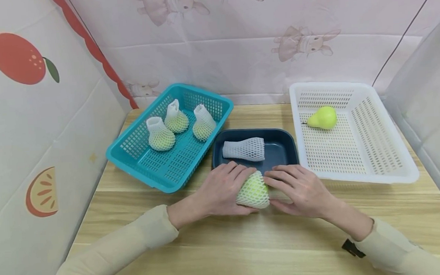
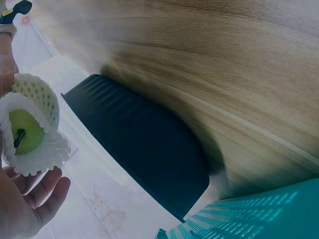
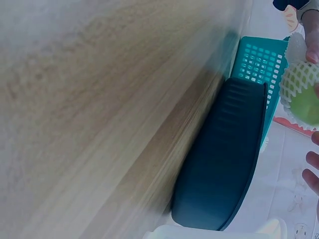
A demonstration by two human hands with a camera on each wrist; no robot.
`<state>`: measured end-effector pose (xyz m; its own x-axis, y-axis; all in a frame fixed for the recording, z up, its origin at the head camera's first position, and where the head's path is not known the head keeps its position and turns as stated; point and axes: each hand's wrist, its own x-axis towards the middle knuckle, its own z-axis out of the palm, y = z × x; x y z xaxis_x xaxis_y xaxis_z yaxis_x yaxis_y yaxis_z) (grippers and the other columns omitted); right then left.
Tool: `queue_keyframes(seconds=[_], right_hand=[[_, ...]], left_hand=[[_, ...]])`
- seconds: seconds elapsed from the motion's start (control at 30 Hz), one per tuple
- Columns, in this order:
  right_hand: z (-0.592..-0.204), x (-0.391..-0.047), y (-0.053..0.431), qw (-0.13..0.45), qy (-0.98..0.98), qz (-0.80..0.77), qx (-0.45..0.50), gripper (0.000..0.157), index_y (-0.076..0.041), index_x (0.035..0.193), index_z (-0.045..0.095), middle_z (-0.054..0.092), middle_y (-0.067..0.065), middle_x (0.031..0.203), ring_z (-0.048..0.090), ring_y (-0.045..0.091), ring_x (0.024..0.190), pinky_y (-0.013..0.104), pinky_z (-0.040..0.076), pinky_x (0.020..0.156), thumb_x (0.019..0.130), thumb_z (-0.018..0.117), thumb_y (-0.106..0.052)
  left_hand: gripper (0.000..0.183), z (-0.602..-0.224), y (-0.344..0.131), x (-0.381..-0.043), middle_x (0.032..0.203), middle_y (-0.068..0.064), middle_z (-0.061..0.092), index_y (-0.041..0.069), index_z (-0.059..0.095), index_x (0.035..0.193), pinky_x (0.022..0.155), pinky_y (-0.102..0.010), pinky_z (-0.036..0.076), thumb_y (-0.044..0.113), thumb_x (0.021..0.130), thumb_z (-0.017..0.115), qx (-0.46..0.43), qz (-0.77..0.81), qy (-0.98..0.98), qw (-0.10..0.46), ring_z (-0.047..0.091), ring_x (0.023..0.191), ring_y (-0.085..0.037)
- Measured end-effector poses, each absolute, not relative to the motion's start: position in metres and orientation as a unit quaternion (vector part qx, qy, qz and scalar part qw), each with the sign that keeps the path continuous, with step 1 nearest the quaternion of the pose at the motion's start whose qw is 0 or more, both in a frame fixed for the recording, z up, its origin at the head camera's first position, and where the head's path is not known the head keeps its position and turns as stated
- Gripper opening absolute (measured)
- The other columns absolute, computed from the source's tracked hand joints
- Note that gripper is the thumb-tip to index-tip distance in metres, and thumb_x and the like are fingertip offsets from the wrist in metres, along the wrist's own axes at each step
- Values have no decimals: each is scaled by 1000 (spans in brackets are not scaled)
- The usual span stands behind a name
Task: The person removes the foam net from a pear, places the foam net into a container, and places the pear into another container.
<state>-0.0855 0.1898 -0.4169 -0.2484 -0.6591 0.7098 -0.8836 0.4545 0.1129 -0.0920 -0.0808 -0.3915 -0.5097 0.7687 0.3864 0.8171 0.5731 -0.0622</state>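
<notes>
A green pear (image 1: pixel 261 188) partly inside a white foam net sleeve (image 1: pixel 253 196) is held between both hands over the table, in front of a dark blue tray (image 1: pixel 291 144). My left hand (image 1: pixel 226 191) grips the sleeved pear from the left, fingers above and thumb below. On the other side my right hand (image 1: pixel 302 189) holds the pear's bare right end between fingertips and thumb. The stem end (image 2: pixel 25 132) shows through the sleeve's mouth in the left wrist view. Bare green skin (image 3: pixel 305 105) shows past the sleeve's edge in the right wrist view.
Another foam sleeve (image 1: pixel 244 149) lies in the dark tray. At the left, a teal basket (image 1: pixel 143 174) contains 3 pears in sleeves (image 1: pixel 162 138). A white basket (image 1: pixel 378 175) on the right contains one bare pear (image 1: pixel 323 118). A patterned backdrop (image 1: pixel 220 67) stands behind.
</notes>
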Motion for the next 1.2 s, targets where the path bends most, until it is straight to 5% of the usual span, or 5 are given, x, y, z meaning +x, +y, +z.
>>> queue_keyframes(seconds=[1.2], right_hand=[[-432,-81,180,342,-787,156,490,64,-5,112,73,76,13,112,73,30,98,43,62,80,101,50,-63]], left_hand=[[98,-399,-74,-84,124,-2,76,8,64,139,80,-27,58,75,71,84,-478,-109,-854,176,68,100,-17]])
